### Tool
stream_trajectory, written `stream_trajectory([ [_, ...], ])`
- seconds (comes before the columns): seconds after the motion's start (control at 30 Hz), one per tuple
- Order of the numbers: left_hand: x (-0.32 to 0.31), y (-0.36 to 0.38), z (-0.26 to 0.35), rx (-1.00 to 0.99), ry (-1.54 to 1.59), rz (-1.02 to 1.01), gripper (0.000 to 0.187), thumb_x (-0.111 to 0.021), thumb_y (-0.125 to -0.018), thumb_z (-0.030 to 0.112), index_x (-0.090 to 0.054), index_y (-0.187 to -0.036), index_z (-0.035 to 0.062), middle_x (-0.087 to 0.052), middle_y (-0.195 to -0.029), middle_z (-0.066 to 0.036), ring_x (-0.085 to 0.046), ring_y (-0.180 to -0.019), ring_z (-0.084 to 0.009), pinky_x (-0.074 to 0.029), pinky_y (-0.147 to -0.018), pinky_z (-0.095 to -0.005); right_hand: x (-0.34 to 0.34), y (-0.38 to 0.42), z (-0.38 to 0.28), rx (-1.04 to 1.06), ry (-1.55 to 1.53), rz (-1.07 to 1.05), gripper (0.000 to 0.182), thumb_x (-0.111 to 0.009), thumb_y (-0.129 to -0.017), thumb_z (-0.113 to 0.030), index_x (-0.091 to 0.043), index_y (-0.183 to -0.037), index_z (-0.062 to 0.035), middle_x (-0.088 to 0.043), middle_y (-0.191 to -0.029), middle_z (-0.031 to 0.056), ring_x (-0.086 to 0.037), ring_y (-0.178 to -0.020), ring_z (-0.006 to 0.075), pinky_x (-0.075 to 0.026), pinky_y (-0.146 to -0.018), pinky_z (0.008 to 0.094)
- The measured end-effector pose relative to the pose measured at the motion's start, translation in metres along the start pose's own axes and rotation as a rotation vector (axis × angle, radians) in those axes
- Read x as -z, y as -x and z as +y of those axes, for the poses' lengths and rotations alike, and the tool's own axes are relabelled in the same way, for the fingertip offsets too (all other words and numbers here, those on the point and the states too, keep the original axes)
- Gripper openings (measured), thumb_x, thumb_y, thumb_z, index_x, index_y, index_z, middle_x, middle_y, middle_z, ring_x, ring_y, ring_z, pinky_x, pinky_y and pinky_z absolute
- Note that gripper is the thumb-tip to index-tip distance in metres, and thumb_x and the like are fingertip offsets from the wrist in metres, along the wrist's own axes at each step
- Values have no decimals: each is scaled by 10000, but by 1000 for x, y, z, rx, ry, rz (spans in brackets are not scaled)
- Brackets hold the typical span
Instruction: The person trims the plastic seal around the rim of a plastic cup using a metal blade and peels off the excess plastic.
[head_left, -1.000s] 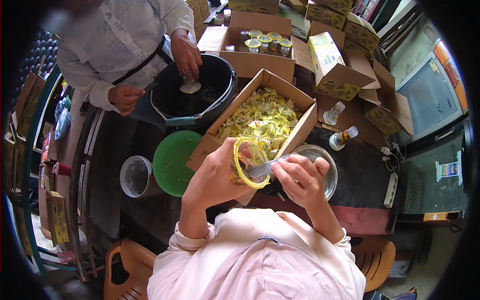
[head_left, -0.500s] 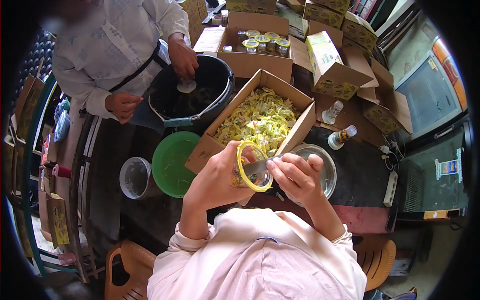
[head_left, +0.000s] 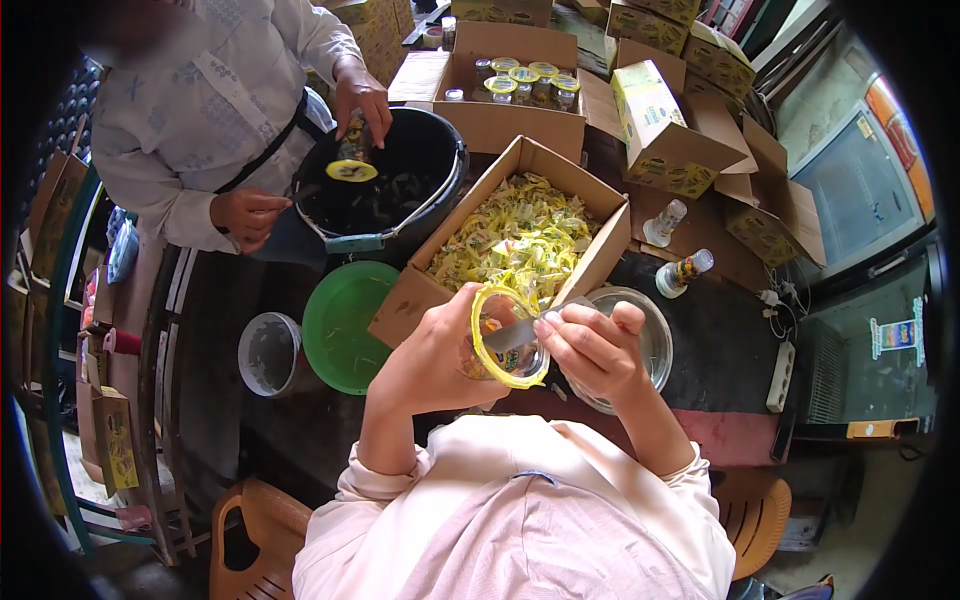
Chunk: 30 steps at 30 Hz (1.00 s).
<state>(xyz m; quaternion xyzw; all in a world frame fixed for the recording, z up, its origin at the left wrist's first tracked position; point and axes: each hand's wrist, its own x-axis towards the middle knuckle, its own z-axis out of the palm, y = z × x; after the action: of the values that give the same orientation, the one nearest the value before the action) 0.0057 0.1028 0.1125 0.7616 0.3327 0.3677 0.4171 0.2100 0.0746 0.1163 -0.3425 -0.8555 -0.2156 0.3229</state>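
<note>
My left hand (head_left: 440, 345) is closed around a clear cup with a ragged yellow rim (head_left: 522, 381), its open mouth tilted towards me. Colourful print shows through the cup's wall. My right hand (head_left: 600, 345) pinches a flat metal blade (head_left: 510, 335), which reaches across the cup's mouth at the rim. Just beyond my hands stands a cardboard box (head_left: 592, 262) full of yellow and whitish scraps (head_left: 510, 235). Partly hidden behind my right hand is a round, shiny bowl (head_left: 655, 350).
Across the table a co-worker (head_left: 230, 90) holds a yellow-lidded cup (head_left: 352, 170) over a black bucket (head_left: 435, 215). A green basin (head_left: 345, 345) and a white tub (head_left: 268, 355) stand left. Two upturned cups (head_left: 665, 224) stand right; a carton (head_left: 510, 125) holds several lidded cups.
The blade has shifted slightly along the cup's rim, and the cup has turned a little. The co-worker's hand has raised a yellow-lidded cup from the bucket.
</note>
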Motion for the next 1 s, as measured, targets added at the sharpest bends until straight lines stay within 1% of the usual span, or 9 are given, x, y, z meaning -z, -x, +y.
stream_trajectory([
  [0.13, -1, 0, -3, -3, 32, -32, 664, -789, -544, 182, -446, -1073, -30, -621, -895, -172, -632, -829, -312, -491, -729, -345, -1, 1, 2, 12, -28, 15, 106, -613, -758, -148, -648, -850, -110, -582, -777, -58, -583, -761, 47, -264, -728, 264],
  [0.33, 2, 0, -5, -10, 64, -90, 655, -784, -544, 178, -456, -1069, -37, -625, -891, -169, -634, -839, -297, -487, -750, -345, -1, 2, 2, 21, -58, 21, 133, -606, -757, -142, -652, -870, -89, -590, -782, -51, -585, -758, 49, -263, -721, 257],
  [0.43, 0, 3, -12, 9, 16, -69, 647, -784, -544, 174, -463, -1063, -40, -626, -892, -167, -634, -840, -291, -488, -756, -338, 0, 1, 2, 23, -66, 16, 141, -602, -757, -141, -652, -873, -79, -591, -781, -46, -586, -758, 51, -263, -721, 257],
  [0.63, 3, -3, -6, -38, 141, -121, 626, -776, -545, 145, -475, -1057, -51, -623, -914, -165, -630, -848, -287, -486, -771, -333, -1, 2, 3, 38, -75, 25, 146, -604, -756, -142, -649, -875, -70, -586, -766, -38, -592, -752, 62, -267, -725, 256],
  [0.73, 2, -3, -10, -81, 110, -132, 610, -770, -549, 130, -480, -1056, -49, -619, -927, -166, -628, -851, -280, -483, -777, -327, -1, 2, 3, 39, -87, 17, 146, -607, -755, -139, -647, -876, -68, -584, -760, -37, -596, -745, 65, -271, -728, 256],
  [0.83, 2, -2, -10, -76, 114, -139, 590, -767, -556, 124, -490, -1049, -41, -617, -928, -160, -627, -850, -259, -479, -785, -316, 0, 1, 2, 45, -85, 14, 141, -606, -756, -129, -644, -876, -66, -580, -755, -37, -598, -742, 65, -273, -731, 257],
  [1.0, 1, -2, -9, -75, 209, -150, 572, -766, -562, 116, -500, -1048, -30, -616, -916, -134, -620, -838, -218, -477, -779, -304, 1, 1, 2, 57, -83, 10, 138, -604, -756, -118, -641, -877, -61, -575, -748, -40, -596, -738, 64, -277, -740, 253],
])
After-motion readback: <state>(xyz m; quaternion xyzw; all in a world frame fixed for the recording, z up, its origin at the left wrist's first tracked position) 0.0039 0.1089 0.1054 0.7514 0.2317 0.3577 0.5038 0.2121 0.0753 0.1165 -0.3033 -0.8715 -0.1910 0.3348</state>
